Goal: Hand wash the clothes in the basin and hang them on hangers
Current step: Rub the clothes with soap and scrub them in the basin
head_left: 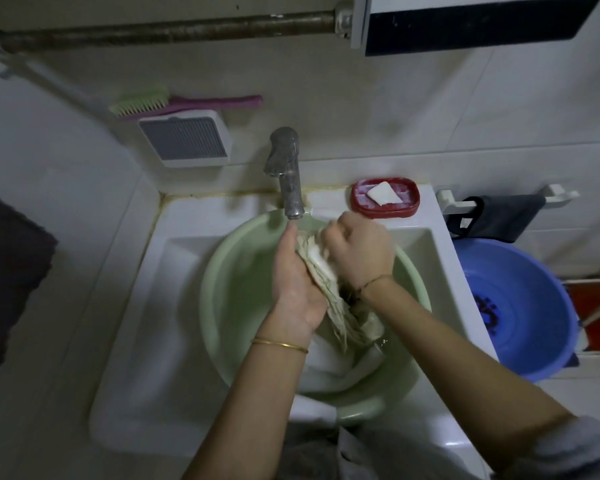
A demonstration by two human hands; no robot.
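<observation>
Scrubbing a wet cloth [329, 292] between both hands over the green basin [229, 289], just under the tap [286, 171].

Bunched lengthwise, running from near the tap back toward the body, lower end trailing in the water. Left hand [293, 278] flat and nearly straight against the cloth's left side; right hand [359, 251] fisted around the upper end, knuckles up, wrists close together.

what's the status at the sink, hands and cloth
Left hand flat under the cloth, right hand fisted on it. Cloth bunched over the green basin. Nothing in the way.
</observation>
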